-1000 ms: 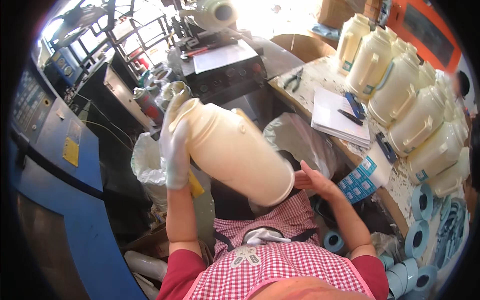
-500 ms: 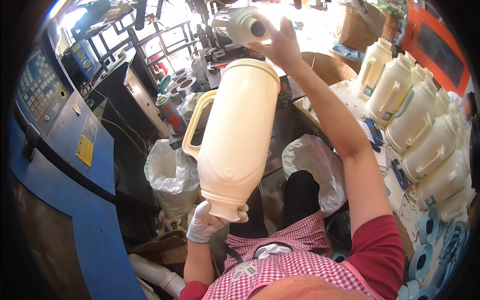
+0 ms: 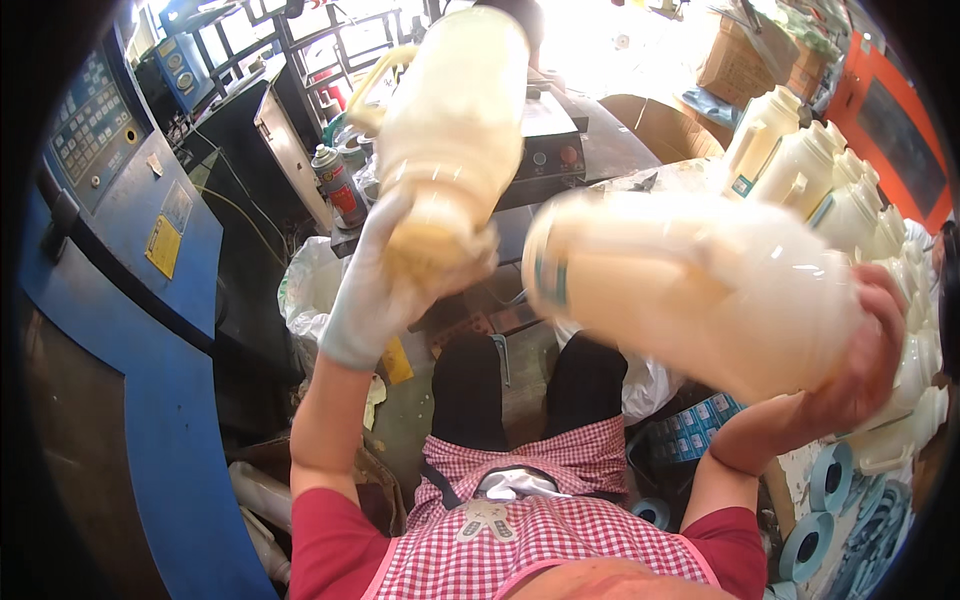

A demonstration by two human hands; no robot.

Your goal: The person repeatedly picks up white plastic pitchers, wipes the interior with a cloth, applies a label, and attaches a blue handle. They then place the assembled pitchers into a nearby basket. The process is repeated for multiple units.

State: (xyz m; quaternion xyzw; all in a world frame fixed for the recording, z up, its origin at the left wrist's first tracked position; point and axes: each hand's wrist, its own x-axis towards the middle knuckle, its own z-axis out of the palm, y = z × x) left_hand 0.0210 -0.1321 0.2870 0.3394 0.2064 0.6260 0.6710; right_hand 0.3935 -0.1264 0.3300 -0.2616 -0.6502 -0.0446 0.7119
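My left hand, in a white glove, grips a cream plastic thermos jug shell by its narrow neck. The shell is raised upside down in front of me, its loop handle toward the left. My bare right hand is wrapped around the narrower end of a second cream thermos jug shell. That one lies nearly level, its wide end pointing left with a teal label close to it. Motion blurs both shells, so the second one's handle is hard to make out.
Several similar jugs stand on the right-hand table beside rolls of teal labels. Ahead is a dark machine with a red button. A blue control cabinet, a spray can and a plastic-lined bin are at the left.
My left hand has raised its shell up and away from me. My right hand has come back from the machine to the right side, now holding the second shell.
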